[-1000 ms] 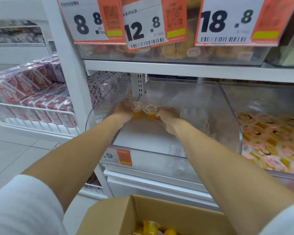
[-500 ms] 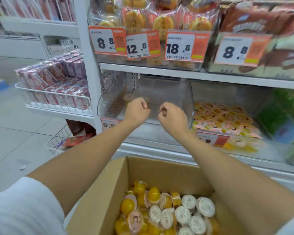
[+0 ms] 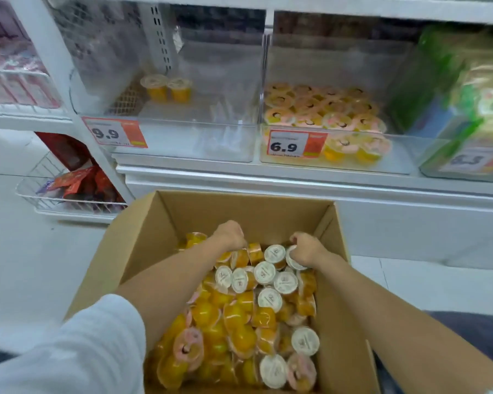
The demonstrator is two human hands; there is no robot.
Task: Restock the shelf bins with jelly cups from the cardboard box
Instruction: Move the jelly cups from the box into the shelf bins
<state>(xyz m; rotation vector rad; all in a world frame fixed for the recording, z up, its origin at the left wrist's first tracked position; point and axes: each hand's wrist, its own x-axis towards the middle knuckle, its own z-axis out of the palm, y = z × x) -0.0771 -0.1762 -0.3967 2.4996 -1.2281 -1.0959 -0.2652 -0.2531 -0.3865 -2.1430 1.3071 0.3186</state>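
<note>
Both hands were down at the far end of the cardboard box (image 3: 239,209), a little apart from each other. The left hand (image 3: 229,234) was curled knuckles-up, its fingertips sunk among the jelly cups (image 3: 234,311); I cannot tell whether it had closed on one. The right hand (image 3: 306,248) had its fingers curled over the rim of a white-lidded cup (image 3: 294,262) lying just under the palm. The other cups lay heaped loose below both wrists, some lid-up, many on their sides. Above and ahead of the hands, the clear bin (image 3: 182,146) held only two cups (image 3: 167,88), upright near its back left. The neighbouring bin (image 3: 396,155), off beyond the right hand, was layered with cups of another kind.

Each cup looked light, with thin, smooth plastic walls that were probably stiff enough to pinch but a little slippery. The film lid seemed the weak point. The safest hold appeared to be round the side wall just under the rim, with no pressure on the lid, since a hard squeeze might burst the seal. The loose heap would likely shift as cups were lifted out.
</note>
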